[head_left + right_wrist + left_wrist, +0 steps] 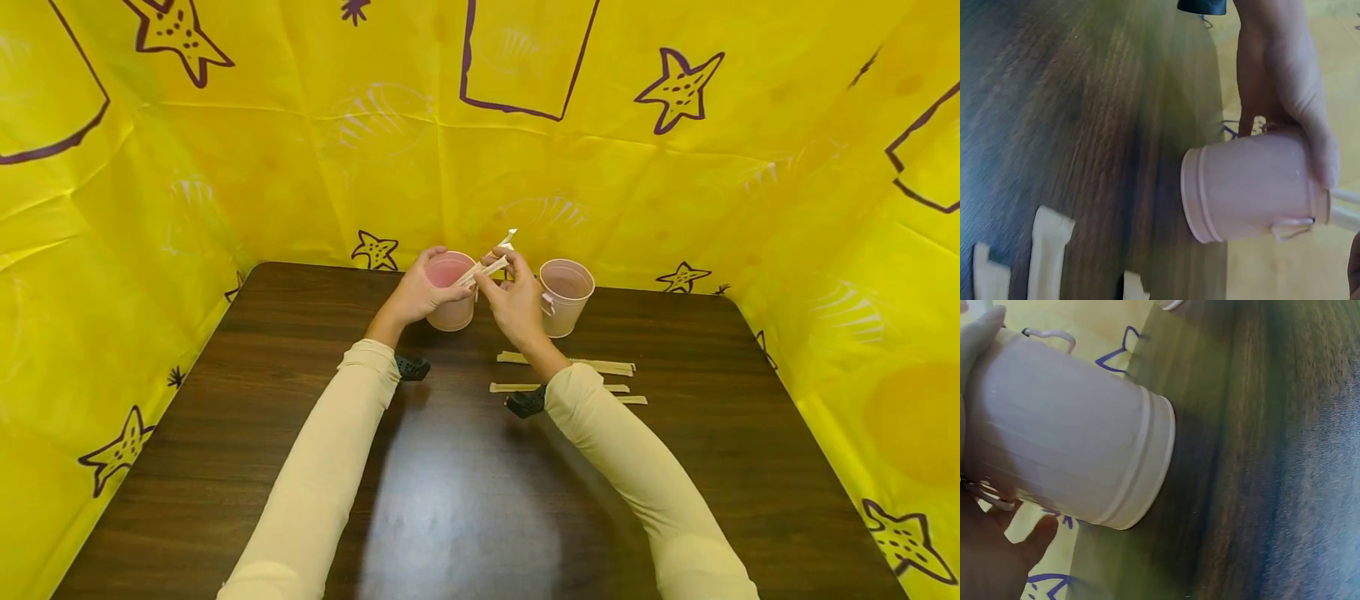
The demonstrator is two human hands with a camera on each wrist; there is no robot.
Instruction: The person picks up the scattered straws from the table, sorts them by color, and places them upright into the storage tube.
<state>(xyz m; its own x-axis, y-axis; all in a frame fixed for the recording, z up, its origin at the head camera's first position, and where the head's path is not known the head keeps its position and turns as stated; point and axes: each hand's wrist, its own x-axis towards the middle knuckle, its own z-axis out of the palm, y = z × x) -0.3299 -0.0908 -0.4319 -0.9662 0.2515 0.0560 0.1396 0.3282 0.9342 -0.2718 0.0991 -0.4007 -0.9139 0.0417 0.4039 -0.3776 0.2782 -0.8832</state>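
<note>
My left hand [414, 293] grips a small pink bucket [452, 318] at the back of the table, its thumb lying at the rim. In the left wrist view the bucket [1072, 425] shows its ribbed base and small side handles. At the rim's right side, my right hand [517, 307] pinches a few narrow paper-wrapped sticks [483, 271], which look like wrapped straws. Their lower ends slant toward the bucket's mouth. The right wrist view catches pale stick ends [1345, 215] beside the rim; most of my right hand is outside that view.
A second pink bucket [570, 310] stands just right of my right hand. Several more paper-wrapped sticks [611, 367] lie beneath my right forearm on the dark wooden table [285, 400]. A yellow patterned sheet [285, 183] surrounds the table's back and sides.
</note>
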